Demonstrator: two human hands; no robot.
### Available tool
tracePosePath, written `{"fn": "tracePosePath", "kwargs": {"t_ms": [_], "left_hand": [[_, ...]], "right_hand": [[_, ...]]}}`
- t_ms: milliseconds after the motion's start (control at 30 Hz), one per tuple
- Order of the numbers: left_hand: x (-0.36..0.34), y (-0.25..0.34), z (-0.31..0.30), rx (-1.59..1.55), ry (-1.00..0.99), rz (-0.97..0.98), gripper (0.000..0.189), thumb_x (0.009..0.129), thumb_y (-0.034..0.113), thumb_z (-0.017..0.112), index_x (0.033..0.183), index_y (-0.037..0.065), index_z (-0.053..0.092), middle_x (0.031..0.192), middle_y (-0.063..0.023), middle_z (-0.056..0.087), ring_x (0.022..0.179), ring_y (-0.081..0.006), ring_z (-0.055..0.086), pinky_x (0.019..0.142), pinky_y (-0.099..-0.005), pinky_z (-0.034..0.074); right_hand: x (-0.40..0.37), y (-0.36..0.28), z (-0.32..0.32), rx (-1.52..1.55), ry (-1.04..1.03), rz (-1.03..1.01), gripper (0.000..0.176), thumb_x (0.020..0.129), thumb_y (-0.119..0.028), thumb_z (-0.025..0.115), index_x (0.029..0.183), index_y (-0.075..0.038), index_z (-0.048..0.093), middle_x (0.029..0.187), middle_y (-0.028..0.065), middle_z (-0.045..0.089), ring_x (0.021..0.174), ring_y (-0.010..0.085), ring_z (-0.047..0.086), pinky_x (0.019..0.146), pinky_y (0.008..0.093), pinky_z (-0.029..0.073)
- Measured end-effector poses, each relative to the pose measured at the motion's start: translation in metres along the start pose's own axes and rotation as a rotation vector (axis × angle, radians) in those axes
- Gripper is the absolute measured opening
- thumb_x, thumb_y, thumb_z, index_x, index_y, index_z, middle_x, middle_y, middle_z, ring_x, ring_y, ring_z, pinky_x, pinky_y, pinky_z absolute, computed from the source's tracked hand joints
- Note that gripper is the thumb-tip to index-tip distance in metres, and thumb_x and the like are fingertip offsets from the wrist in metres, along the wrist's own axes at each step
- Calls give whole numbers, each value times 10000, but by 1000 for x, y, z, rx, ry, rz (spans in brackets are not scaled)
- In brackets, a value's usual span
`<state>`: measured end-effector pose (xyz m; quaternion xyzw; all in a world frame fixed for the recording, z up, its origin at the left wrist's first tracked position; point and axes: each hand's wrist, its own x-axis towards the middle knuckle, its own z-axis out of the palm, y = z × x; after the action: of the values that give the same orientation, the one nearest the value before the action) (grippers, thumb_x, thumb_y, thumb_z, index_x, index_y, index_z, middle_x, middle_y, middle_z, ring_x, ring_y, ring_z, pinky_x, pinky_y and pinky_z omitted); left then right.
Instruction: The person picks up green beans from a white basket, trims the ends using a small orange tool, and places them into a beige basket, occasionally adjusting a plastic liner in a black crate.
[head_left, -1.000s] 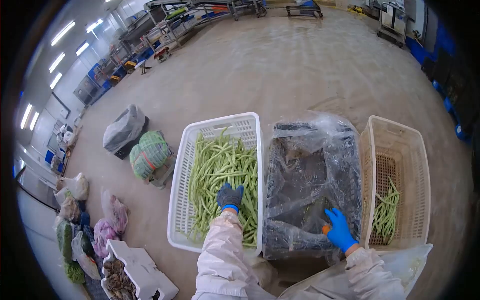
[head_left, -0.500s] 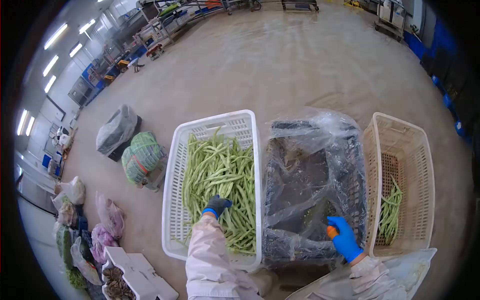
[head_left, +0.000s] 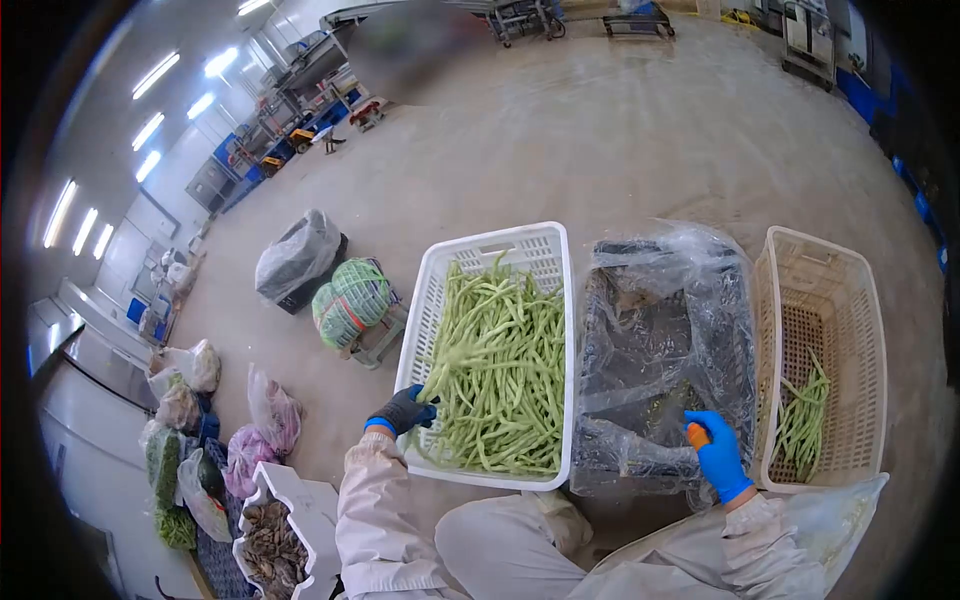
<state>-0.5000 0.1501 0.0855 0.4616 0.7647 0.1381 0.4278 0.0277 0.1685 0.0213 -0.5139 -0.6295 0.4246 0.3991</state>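
The green beans are contained in a white crate of rigid, slotted plastic, rectangular with rounded corners. The black crate beside it is of open lattice form and is draped with clear film, which is thin, glossy and creased; small yellowish and green specks are scattered on it. At the far side, a tan crate of perforated plastic is placed, with a brown mesh bottom; a smaller bunch of beans is laid lengthwise in it.

The green beans are long, slender and pale green, with smooth, slightly curved pods. They are heaped loosely in crossing directions, and part of the heap toward the left hand is blurred.

The left hand, covered by a dark glove with a blue cuff, is positioned at the left rim of the white crate, with its fingers bent toward the beans. Whether any pod is pinched cannot be told. The right hand, covered by a smooth blue glove, is held above the film, its fingers curled around an orange object.
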Motion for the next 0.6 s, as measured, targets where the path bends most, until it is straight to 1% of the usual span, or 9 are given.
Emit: {"fn": "tracePosePath", "kwargs": {"t_ms": [67,100,133,233,300,367,433,500,600], "left_hand": [[-5,2,-13,-124,-90,16,350,817,113,632,1139,4,547,866,-83,642,717,-147,618,715,-290,505],[-11,7,-12,-189,-60,51,344,801,111,654,1116,7,561,866,-82,629,686,-154,611,687,-308,515],[-18,12,-11,-184,-61,60,344,801,111,654,1116,7,561,866,-82,629,686,-154,611,687,-308,515],[-29,39,-6,-530,-121,259,348,820,147,636,1126,8,544,865,-88,606,761,-185,611,731,-317,511],[-46,67,6,-638,-153,274,364,819,137,629,1144,11,526,880,-94,599,761,-194,607,726,-323,511],[-63,100,24,-813,-236,286,410,813,106,614,1187,7,479,912,-110,582,755,-214,596,710,-332,511],[-83,133,47,-838,-297,342,398,800,102,607,1163,-11,490,900,-116,581,759,-221,592,719,-338,511],[-100,158,73,-797,-364,358,392,808,106,587,1167,-20,491,919,-130,592,767,-235,603,723,-353,510],[-130,186,111,-747,-522,338,413,810,119,570,1184,-33,487,939,-141,606,790,-255,624,712,-365,512]], "right_hand": [[-4,-5,0,20,2,25,195,861,-73,573,1047,-31,612,939,83,607,849,161,568,760,292,446],[-7,-9,0,23,12,22,195,861,-73,573,1047,-31,612,939,83,607,849,161,568,760,292,446],[-9,-14,1,-9,12,9,193,858,-68,574,1042,-32,616,937,83,609,843,160,568,752,291,446],[-6,-25,3,-2,10,-37,205,851,-59,578,1052,-36,614,940,87,612,844,161,572,753,292,448],[0,-34,7,40,16,-59,220,848,-56,581,1066,-39,608,945,91,613,850,165,575,763,294,451],[12,-57,6,51,-29,-183,304,849,-60,585,1153,-53,569,992,111,618,918,178,588,813,307,459],[23,-101,2,162,-38,-116,388,860,-64,575,1243,-64,513,1043,129,617,1003,195,583,871,320,455],[36,-132,-8,105,-96,-180,463,874,-76,560,1320,-74,437,1180,157,557,1040,219,575,889,332,452],[49,-174,-20,201,-143,-403,532,878,-77,531,1377,-79,344,1301,178,443,1095,253,536,917,356,432]]}}
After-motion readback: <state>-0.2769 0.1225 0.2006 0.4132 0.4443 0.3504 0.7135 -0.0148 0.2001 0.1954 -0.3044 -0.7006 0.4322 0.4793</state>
